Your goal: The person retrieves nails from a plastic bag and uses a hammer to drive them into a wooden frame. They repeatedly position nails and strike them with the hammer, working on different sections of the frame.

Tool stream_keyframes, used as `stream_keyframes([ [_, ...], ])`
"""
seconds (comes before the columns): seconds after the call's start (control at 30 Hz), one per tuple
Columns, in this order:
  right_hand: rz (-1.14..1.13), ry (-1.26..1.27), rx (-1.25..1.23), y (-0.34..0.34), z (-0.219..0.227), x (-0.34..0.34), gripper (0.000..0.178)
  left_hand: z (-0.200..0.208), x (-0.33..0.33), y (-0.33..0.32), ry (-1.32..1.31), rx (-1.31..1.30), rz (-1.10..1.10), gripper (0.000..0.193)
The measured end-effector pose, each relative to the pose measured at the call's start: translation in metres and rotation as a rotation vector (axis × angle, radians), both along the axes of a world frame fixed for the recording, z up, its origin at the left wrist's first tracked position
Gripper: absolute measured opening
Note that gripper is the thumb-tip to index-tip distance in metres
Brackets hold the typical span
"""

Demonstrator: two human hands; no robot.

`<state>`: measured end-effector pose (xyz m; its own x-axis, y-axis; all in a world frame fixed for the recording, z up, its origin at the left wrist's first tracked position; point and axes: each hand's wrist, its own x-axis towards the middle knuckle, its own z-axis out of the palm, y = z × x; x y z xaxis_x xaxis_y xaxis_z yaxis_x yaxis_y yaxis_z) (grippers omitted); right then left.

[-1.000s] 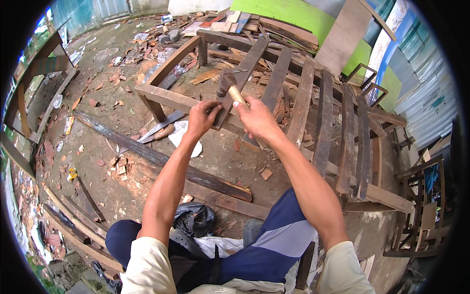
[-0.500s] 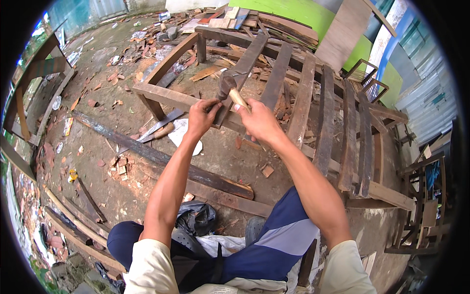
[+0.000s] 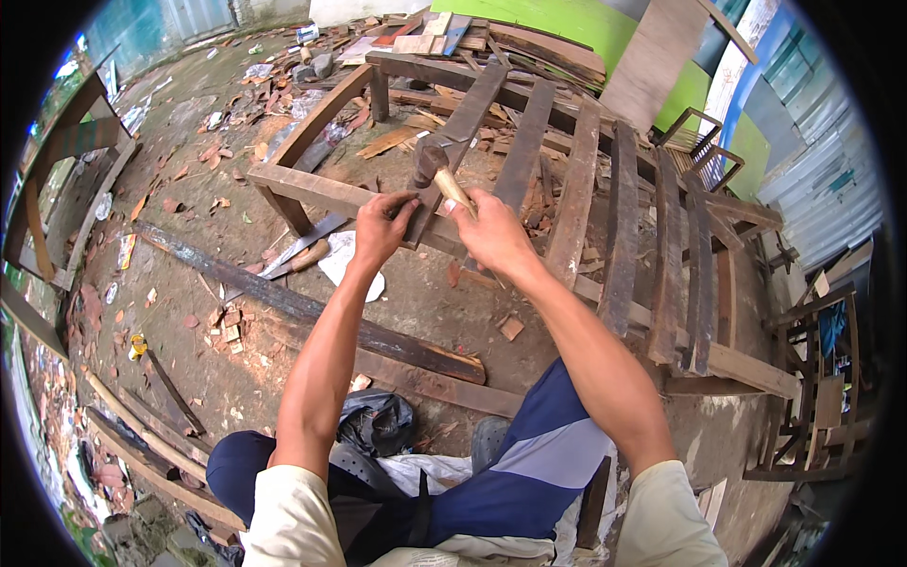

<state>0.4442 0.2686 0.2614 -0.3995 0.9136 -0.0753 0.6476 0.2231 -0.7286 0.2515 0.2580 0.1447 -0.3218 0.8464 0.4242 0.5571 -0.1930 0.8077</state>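
Note:
My right hand [image 3: 493, 231] is wrapped round the wooden handle of a hammer [image 3: 453, 186]. Its dark metal head is over the near end of a dark wooden slat [image 3: 465, 125]. At that same slat end, my left hand [image 3: 381, 227] has thumb and fingertips pinched together beside the hammer head. What the pinch holds, if anything, is too small to make out. The slat lies across a low wooden frame [image 3: 312, 189], close to its left end. Several more slats [image 3: 574, 189] cross the frame to the right.
A saw [image 3: 304, 255] with a wooden handle lies on the ground left of the frame. A long dark beam [image 3: 283, 295] and a plank [image 3: 435, 385] lie nearer me, by a black plastic bag [image 3: 378, 420]. Scrap wood [image 3: 543, 55] is piled behind; a wooden chair [image 3: 822, 397] stands right.
The whole view has shifted slightly to the left. Both hands and the hammer keep nearly the same place over the slat end.

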Motion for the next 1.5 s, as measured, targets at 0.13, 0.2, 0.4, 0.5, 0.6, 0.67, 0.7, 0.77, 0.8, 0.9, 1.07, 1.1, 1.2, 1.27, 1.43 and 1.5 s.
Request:
stream_keyframes([
  [0.13, 0.015, 0.037, 0.078, 0.001, 0.007, 0.002, 0.044, -0.001, 0.001, 0.001, -0.006, 0.012, -0.003, 0.023],
  [0.2, 0.014, -0.001, 0.038, 0.0, 0.007, 0.0, 0.043, -0.001, 0.0, 0.002, -0.012, 0.013, -0.011, 0.023],
  [0.4, 0.001, 0.051, 0.0, -0.007, 0.008, -0.001, 0.046, -0.001, -0.003, 0.0, 0.003, 0.009, -0.015, 0.023],
  [0.5, 0.035, 0.048, 0.097, -0.007, 0.015, 0.0, 0.047, 0.001, -0.001, 0.001, -0.015, 0.022, -0.01, 0.023],
  [0.6, 0.045, -0.084, 0.002, -0.003, 0.002, 0.004, 0.046, 0.0, 0.006, 0.001, 0.001, 0.016, -0.014, 0.023],
  [0.67, 0.024, -0.032, -0.012, -0.01, 0.01, 0.002, 0.042, 0.0, 0.004, -0.001, 0.02, 0.016, 0.011, 0.022],
  [0.7, 0.014, -0.007, -0.02, -0.014, 0.012, 0.001, 0.041, -0.001, 0.005, -0.003, 0.023, 0.018, 0.029, 0.022],
  [0.77, -0.002, 0.0, -0.066, -0.016, 0.015, 0.003, 0.04, -0.001, 0.009, 0.0, 0.032, 0.036, 0.073, 0.022],
  [0.8, -0.009, 0.003, -0.09, -0.016, 0.017, 0.004, 0.04, -0.001, 0.012, -0.001, 0.037, 0.046, 0.102, 0.022],
  [0.9, 0.034, 0.001, -0.004, -0.016, 0.019, 0.004, 0.04, 0.0, 0.02, -0.003, 0.092, 0.088, 0.151, 0.021],
  [1.07, 0.033, -0.024, -0.021, -0.01, 0.013, 0.004, 0.04, 0.002, 0.022, -0.003, 0.129, 0.104, 0.164, 0.016],
  [1.1, 0.032, -0.024, 0.007, -0.008, 0.008, 0.004, 0.04, 0.002, 0.021, -0.002, 0.128, 0.106, 0.151, 0.017],
  [1.2, 0.021, -0.013, 0.008, -0.002, -0.002, 0.005, 0.044, 0.003, 0.019, -0.003, 0.135, 0.092, 0.141, 0.018],
  [1.27, 0.037, 0.001, -0.046, 0.001, -0.002, 0.006, 0.043, 0.003, 0.019, -0.005, 0.147, 0.082, 0.148, 0.018],
  [1.43, 0.038, 0.101, 0.023, 0.003, 0.005, 0.01, 0.043, 0.002, 0.019, -0.006, 0.182, 0.095, 0.147, 0.017],
  [1.5, 0.056, 0.145, 0.089, 0.004, 0.013, 0.01, 0.044, 0.002, 0.015, -0.006, 0.226, 0.102, 0.135, 0.018],
])
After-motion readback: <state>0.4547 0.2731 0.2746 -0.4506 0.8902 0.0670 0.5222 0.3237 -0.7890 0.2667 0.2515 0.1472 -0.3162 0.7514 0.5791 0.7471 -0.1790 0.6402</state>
